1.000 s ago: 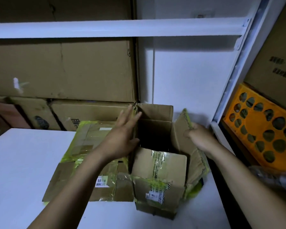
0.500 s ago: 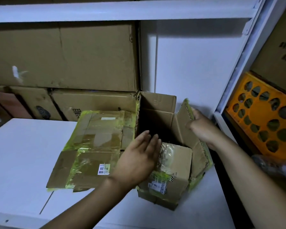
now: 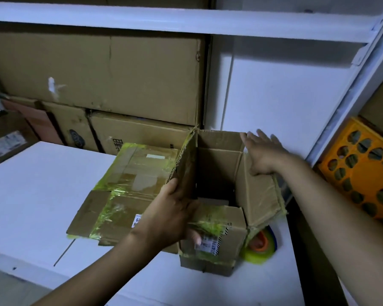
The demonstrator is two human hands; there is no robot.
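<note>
An open cardboard box [image 3: 217,237] with yellow-green tape stands on the white shelf board [image 3: 31,195]. Its four flaps stand up or splay out and the inside is dark. My left hand [image 3: 173,215] grips the box's near left corner, thumb against the raised left flap [image 3: 184,164], fingers curled over the front flap. My right hand [image 3: 261,151] has straight fingers and rests on the top of the right flap [image 3: 261,195], near the back flap. A flattened, taped cardboard box [image 3: 128,186] lies just left of the open box.
A roll of yellow-green tape with an orange core [image 3: 260,244] lies at the box's right foot. Stacked cartons [image 3: 97,80] fill the back left. A white upright [image 3: 349,89] and an orange perforated crate [image 3: 363,173] stand to the right. A shelf [image 3: 164,21] runs overhead.
My left hand moved from over the front flap to gripping the box's near left corner. My right hand let go of the right flap's edge and now lies open higher up, near the back.
</note>
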